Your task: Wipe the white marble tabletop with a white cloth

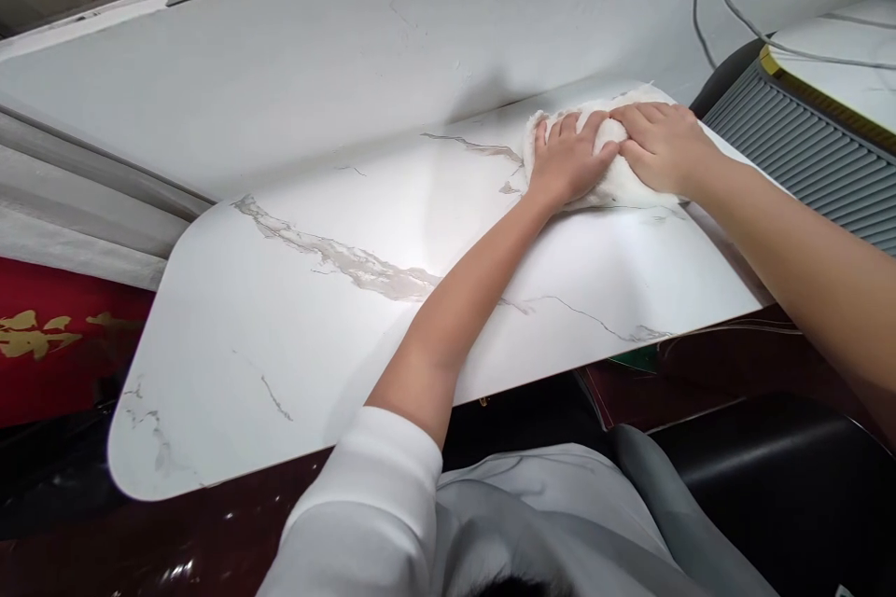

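Observation:
A bunched white cloth (pixel 608 177) with a fluffy texture lies near the far right end of the white marble-patterned table (pixel 336 336). My left hand (pixel 570 156) presses on its left part, with bent fingers spread over the top and the thumb pointing right. Close beside it, my right hand (pixel 665 145) is curled over the cloth's right part. The two hands almost meet at the middle, where a fold of cloth bulges up between them. Under the palms, the cloth's contact with the tabletop is hidden.
A pale wall (pixel 315 65) runs along the table's back edge. To the right stand a grey ribbed surface (pixel 805 149) with a yellow edge and hanging grey cables (pixel 732 5). A black seat (pixel 777 476) is below right, and a red item with gold markings (pixel 63 336) at left.

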### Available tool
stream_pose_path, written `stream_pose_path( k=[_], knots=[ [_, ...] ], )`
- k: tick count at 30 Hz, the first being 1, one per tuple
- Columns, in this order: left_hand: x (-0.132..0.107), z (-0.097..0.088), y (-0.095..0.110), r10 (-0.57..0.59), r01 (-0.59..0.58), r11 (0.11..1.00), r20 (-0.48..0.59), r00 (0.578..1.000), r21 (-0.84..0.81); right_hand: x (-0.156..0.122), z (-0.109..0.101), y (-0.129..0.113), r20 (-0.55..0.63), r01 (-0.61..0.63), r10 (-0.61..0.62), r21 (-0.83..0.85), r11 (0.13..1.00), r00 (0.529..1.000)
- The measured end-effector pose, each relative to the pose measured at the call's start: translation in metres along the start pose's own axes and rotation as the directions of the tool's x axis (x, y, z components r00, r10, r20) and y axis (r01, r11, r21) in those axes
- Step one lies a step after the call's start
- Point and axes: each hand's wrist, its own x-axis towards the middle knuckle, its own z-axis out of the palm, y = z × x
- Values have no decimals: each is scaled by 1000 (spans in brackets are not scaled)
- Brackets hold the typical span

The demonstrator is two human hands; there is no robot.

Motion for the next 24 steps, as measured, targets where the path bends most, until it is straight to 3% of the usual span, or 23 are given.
stream_pose_path(
  k=[9,14,24],
  knots=[
    [48,1,-23,-76,74,997,-51,996,-35,57,9,13,25,-50,51,-22,998,998],
    [58,-6,-33,-54,54,999,-169,984,-5,90,21,24,43,-80,84,-84,993,996],
    [72,-9,-44,-84,91,995,-189,978,31,117,28,30,50,-75,80,-98,992,996]
  ],
)
